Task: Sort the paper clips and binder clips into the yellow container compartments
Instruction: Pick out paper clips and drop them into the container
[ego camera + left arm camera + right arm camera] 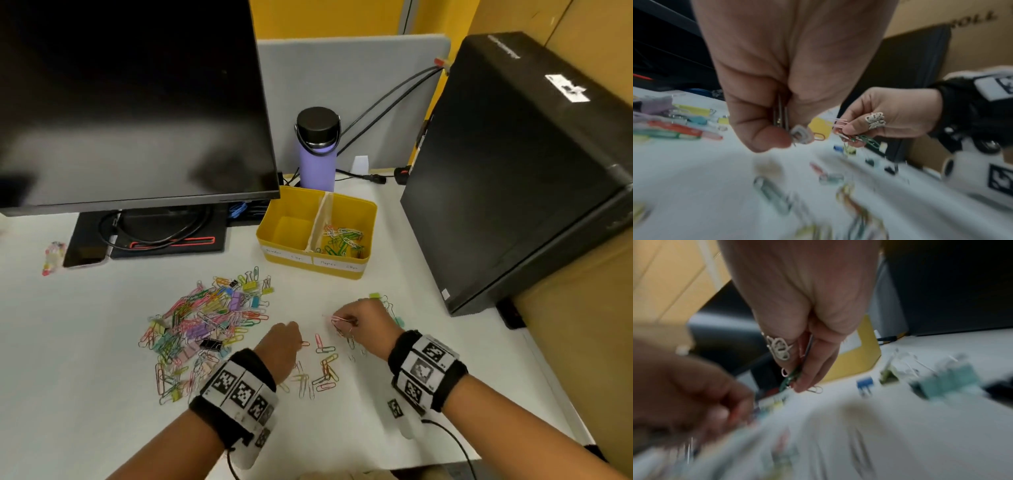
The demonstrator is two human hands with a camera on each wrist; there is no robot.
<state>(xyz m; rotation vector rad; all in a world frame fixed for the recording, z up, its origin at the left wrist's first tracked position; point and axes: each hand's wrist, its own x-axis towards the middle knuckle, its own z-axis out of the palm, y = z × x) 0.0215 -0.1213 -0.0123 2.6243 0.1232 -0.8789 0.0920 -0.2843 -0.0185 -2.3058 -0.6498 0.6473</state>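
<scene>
A yellow two-compartment container (337, 269) stands at the back of the white desk; its right compartment holds several paper clips (340, 240), its left one looks bare. A large mixed pile of coloured paper clips and binder clips (205, 322) lies to the left. My left hand (284, 342) hovers low over loose paper clips (325, 373) and pinches several clips (781, 116) between thumb and fingers. My right hand (363, 322), with a ring, grips a bunch of pink and green paper clips (855, 136). A few binder clips (376, 296) lie just behind the right hand.
A dark monitor (130, 102) on its stand overhangs the back left. A purple bottle (317, 150) stands behind the container. A black computer tower (520, 164) walls off the right side. A phone (85, 255) lies at the left. The desk's front edge (342, 471) is near my forearms.
</scene>
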